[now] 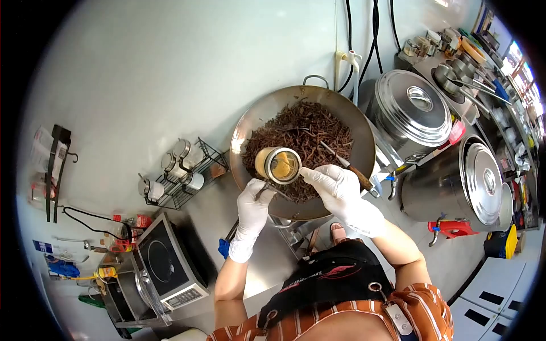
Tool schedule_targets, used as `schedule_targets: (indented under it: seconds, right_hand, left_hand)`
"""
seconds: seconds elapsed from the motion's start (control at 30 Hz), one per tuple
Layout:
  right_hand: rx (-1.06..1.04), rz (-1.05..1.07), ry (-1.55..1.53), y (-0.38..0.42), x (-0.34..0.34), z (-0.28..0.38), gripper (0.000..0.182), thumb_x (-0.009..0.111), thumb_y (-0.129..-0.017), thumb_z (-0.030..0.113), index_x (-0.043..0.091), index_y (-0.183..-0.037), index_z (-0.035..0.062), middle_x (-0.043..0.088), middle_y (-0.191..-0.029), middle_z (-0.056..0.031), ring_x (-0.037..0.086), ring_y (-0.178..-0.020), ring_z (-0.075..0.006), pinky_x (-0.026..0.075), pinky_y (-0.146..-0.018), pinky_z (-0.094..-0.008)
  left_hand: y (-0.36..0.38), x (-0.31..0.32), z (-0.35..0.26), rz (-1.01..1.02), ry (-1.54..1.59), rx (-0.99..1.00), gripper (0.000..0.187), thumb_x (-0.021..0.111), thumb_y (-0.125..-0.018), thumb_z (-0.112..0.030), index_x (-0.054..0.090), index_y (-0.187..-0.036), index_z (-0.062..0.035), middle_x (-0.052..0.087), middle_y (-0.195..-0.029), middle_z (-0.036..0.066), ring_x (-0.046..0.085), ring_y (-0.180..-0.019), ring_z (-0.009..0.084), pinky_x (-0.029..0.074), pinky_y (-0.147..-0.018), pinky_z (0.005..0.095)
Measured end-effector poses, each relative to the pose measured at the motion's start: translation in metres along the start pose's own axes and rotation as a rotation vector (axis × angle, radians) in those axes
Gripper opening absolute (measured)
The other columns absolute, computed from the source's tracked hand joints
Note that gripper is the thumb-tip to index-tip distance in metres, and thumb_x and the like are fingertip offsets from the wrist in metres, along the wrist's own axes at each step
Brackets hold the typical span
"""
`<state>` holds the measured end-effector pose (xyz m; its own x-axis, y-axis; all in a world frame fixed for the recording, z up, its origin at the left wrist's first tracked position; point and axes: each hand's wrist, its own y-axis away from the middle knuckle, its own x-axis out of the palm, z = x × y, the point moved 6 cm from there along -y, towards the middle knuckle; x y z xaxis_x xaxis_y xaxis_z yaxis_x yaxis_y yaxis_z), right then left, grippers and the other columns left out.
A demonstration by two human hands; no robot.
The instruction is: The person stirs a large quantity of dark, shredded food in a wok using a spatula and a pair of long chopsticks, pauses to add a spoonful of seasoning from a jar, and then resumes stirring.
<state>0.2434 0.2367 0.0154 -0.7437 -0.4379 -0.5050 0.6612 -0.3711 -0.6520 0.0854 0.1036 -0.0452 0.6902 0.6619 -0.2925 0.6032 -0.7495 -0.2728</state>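
Over a large wok filled with dark brown shredded food, a glass jar of yellowish contents is tilted with its metal-rimmed mouth towards me. My left hand, in a white glove, has its fingers closed at the jar's lower left, on what looks like its wire clasp. My right hand, also gloved, pinches at the jar's right rim. A spatula with a wooden handle rests across the wok's right side, behind my right hand.
Two big lidded steel pots stand at the right. A wire rack with jars is at the left, above a microwave. Pans sit on a shelf at the upper right. A steel counter lies below the wok.
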Motion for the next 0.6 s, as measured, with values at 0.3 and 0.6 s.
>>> schedule_targets:
  seconds: [0.3,0.6]
  right_hand:
    - [0.128,0.001,-0.023,-0.001,-0.004,-0.011,0.034,0.069,-0.075,-0.004,0.069,-0.107,0.0077,0.06,-0.072,-0.0065,0.059,-0.061,-0.0176,0.046,-0.053,-0.0271]
    - [0.558,-0.067,-0.403,0.017,0.032,-0.039,0.019,0.066,-0.084,0.003,0.071,-0.102,0.0038,0.062,-0.074,-0.0024,0.054,-0.058,-0.0086,0.043,-0.054,-0.0227]
  left_hand:
    - [0.007,0.006,0.001,-0.03,-0.036,0.06,0.02,0.074,-0.079,-0.008,0.059,-0.086,0.0042,0.053,-0.078,0.005,0.05,-0.071,0.014,0.041,-0.066,0.024]
    - [0.017,0.011,-0.023,-0.037,-0.293,0.115,0.023,0.072,-0.081,-0.014,0.059,-0.088,0.0038,0.054,-0.08,0.007,0.053,-0.071,0.0175,0.044,-0.068,0.0258]
